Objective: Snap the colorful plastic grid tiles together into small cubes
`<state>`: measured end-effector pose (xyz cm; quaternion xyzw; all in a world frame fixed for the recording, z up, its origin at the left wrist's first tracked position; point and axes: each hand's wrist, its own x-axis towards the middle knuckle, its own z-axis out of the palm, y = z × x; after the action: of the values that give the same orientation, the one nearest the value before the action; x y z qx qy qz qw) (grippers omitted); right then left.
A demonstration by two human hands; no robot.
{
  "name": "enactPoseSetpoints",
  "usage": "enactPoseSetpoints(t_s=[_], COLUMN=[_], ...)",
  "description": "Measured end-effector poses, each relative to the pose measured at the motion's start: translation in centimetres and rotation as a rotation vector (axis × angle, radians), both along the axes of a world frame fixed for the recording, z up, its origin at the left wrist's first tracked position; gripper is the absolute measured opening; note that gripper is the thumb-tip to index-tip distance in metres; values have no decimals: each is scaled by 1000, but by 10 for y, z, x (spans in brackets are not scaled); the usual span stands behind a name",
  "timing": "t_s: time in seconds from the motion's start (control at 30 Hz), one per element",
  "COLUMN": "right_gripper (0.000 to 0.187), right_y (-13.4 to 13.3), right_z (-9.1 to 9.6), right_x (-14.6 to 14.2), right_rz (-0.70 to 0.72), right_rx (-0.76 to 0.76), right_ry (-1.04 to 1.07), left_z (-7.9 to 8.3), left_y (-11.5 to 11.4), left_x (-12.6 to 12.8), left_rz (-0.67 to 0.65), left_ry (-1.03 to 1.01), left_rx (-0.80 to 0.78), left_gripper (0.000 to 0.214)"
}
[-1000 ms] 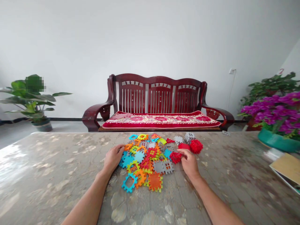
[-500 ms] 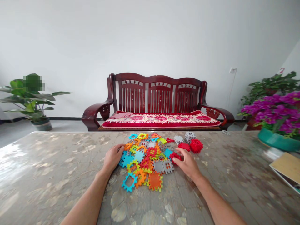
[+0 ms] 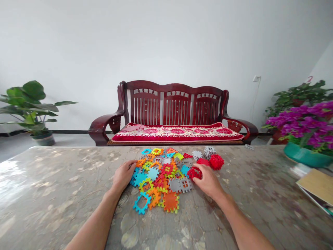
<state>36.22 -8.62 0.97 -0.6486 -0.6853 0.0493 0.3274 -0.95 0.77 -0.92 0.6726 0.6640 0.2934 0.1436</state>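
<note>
My right hand [image 3: 207,178] grips a red interlocking building block [image 3: 194,173] at the right side of the pile, thumb in front and fingers over its top. Along the pile's left edge, my left hand [image 3: 124,175] rests on the table beside orange and blue pieces, its fingers stretched forward and partly hidden. Between both hands lie flat toothed plastic pieces: a blue frame [image 3: 142,203], an orange plate [image 3: 171,201], grey window panels [image 3: 180,185] and several others. Beyond my right hand stand a red assembled cube [image 3: 216,161], a flat red piece [image 3: 202,161] and a grey assembled block [image 3: 209,151].
A patterned table [image 3: 78,194] carries everything. At right stand a teal planter [image 3: 307,155] of purple flowers and a stack of books [image 3: 316,185]. One small grey piece [image 3: 249,147] lies near the far edge. A wooden bench [image 3: 177,104] stands behind the table.
My right hand has closed in on the red block, which is now turned so that its opening shows. My left hand stays in place. The view has shifted slightly.
</note>
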Motion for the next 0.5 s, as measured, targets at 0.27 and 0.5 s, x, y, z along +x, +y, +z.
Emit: enactPoseSetpoints(t_s=[0.27, 0.5], right_gripper=[49, 53], right_y=[14, 32], right_z=[27, 24], right_x=[60, 115], right_rz=[-157, -291], right_rx=[201, 180], right_ry=[57, 52], left_z=[-3, -4], left_y=[2, 4], left_x=[-2, -3], left_rz=[-4, 5], left_ry=[8, 9], left_rx=[8, 13], left_gripper=[38, 39])
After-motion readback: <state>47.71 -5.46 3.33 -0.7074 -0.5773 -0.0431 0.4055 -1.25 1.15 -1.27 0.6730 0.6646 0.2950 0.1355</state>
